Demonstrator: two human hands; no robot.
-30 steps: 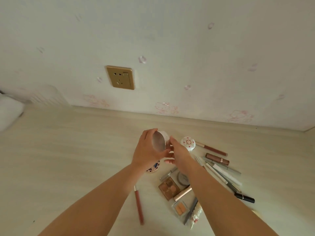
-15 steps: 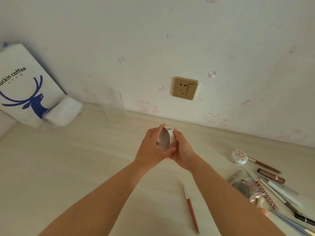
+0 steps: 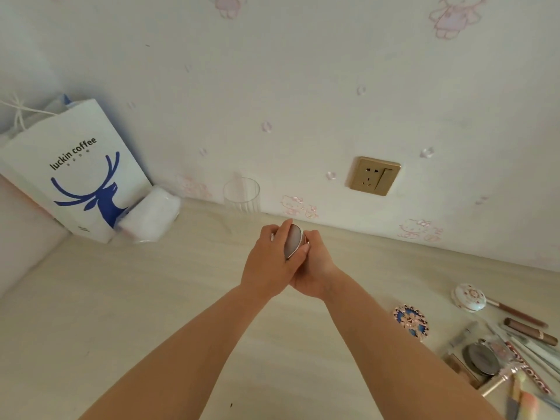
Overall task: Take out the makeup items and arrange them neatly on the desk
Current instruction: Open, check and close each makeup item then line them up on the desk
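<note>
Left hand (image 3: 268,262) and right hand (image 3: 315,269) clasped together round a compact (image 3: 293,244), held above the surface (image 3: 121,298) near the wall. Loose heap of makeup (image 3: 497,353) at right, unsorted; arranging barely begun, seemingly.

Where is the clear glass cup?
In the head view, the clear glass cup stands at the desk's back edge against the wall, between the coffee bag and the wall socket.

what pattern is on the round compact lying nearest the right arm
A blue, white and pink floral design on the round compact, seen in the head view.
</note>
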